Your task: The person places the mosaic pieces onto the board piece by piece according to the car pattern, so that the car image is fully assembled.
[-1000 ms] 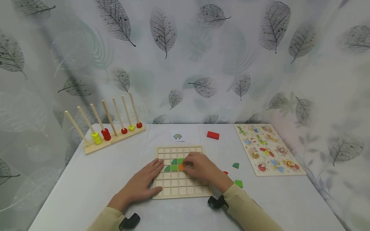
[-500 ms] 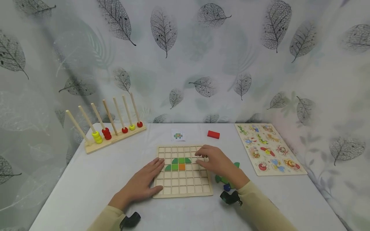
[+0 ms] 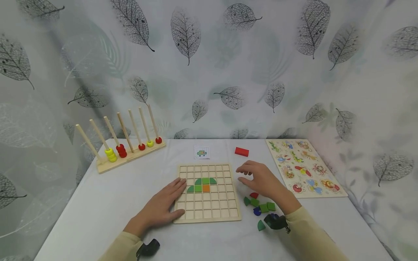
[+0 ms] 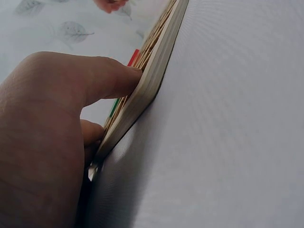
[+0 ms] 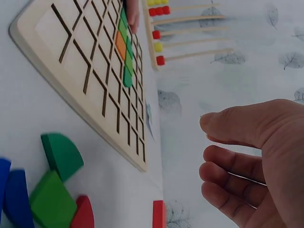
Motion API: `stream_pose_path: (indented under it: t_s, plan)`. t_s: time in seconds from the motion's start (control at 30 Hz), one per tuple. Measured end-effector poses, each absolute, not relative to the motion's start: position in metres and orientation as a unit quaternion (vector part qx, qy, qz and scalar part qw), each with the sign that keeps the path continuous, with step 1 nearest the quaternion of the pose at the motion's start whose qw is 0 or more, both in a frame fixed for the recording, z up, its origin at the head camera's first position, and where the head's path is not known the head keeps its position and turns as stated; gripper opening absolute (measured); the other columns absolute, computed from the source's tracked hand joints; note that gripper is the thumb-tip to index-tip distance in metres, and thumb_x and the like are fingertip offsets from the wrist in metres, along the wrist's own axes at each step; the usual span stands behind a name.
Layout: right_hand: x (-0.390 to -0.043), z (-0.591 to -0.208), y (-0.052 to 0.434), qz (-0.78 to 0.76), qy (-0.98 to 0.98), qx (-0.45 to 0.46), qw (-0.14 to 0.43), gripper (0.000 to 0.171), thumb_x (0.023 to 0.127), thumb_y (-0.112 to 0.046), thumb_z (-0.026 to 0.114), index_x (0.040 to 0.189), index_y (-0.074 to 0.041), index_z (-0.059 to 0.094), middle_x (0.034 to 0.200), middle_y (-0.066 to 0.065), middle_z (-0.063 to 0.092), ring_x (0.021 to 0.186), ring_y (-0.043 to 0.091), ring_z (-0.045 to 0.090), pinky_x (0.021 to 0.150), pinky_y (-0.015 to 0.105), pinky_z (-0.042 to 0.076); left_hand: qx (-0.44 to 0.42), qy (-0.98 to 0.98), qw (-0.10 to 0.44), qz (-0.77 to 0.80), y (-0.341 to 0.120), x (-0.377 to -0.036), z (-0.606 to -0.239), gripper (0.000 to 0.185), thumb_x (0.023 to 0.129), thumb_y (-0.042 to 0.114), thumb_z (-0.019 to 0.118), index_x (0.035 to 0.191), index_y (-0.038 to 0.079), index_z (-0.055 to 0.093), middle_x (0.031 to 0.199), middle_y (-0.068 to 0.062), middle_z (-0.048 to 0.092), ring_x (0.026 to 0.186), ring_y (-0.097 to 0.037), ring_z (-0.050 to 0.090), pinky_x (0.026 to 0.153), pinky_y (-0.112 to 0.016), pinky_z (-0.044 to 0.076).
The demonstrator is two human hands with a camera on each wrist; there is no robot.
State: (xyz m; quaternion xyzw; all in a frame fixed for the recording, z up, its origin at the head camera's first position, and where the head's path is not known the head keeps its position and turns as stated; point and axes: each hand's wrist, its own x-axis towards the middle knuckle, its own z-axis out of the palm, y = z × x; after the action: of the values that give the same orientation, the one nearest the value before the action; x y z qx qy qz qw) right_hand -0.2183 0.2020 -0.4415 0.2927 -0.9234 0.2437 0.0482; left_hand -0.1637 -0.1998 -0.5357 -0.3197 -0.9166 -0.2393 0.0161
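Observation:
A wooden grid board [image 3: 207, 210] lies on the white table, with several green tiles [image 3: 201, 181] and one orange tile [image 3: 205, 188] set in its upper rows. My left hand [image 3: 164, 205] lies flat on the board's left edge [image 4: 147, 90], fingers straight. My right hand [image 3: 258, 177] hovers to the right of the board, fingers loosely spread, holding nothing. Just below it lies a pile of loose tiles [image 3: 259, 206] in green, red and blue, which shows again in the right wrist view as the loose tiles [image 5: 52, 185] beside the board [image 5: 95, 90].
A red block [image 3: 241, 151] and a small picture card [image 3: 201, 152] lie behind the board. A wooden rod rack [image 3: 121, 145] with coloured rings stands at the back left. An animal peg puzzle [image 3: 303, 168] lies at the right. One green tile [image 3: 261, 226] sits near my right wrist.
My right hand has lifted off the board and moved right, off its edge, uncovering the green and orange tiles and the loose pile. The left hand has stayed put.

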Motion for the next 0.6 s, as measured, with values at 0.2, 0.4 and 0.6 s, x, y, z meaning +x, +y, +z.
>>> stream_pose_path:
  t_s: [0.2,0.4,0.6]
  plan:
    - [-0.216,-0.439,0.218,0.249,-0.927,0.277,0.045,0.025,0.092,-0.008,0.088,0.115,-0.013,0.081,0.108,0.003,0.074,0.094,0.021,0.066,0.082,0.045,0.063,-0.319,-0.917,0.019,-0.237,-0.2,-0.164,-0.536,0.089,0.099,0.055,0.066,0.168,0.006,0.039,0.177,-0.004,0.032,0.164,-0.027,0.022,0.126,-0.054,0.031]
    - [-0.213,-0.442,0.229,0.242,-0.933,0.265,0.039,0.023,0.093,-0.01,0.087,0.116,-0.013,0.082,0.109,0.002,0.074,0.093,0.015,0.064,0.081,0.039,0.062,-0.318,-0.917,0.022,-0.24,-0.201,-0.164,-0.535,0.09,0.098,0.053,0.067,0.168,0.005,0.039,0.177,-0.004,0.032,0.164,-0.027,0.023,0.126,-0.055,0.032]
    - [-0.207,-0.446,0.24,0.244,-0.932,0.266,0.032,0.02,0.094,-0.008,0.085,0.113,-0.014,0.082,0.109,0.002,0.074,0.091,0.015,0.065,0.079,0.04,0.062,-0.318,-0.917,0.011,-0.24,-0.199,-0.163,-0.534,0.089,0.099,0.054,0.066,0.169,0.006,0.038,0.177,-0.003,0.03,0.164,-0.026,0.021,0.127,-0.055,0.031]
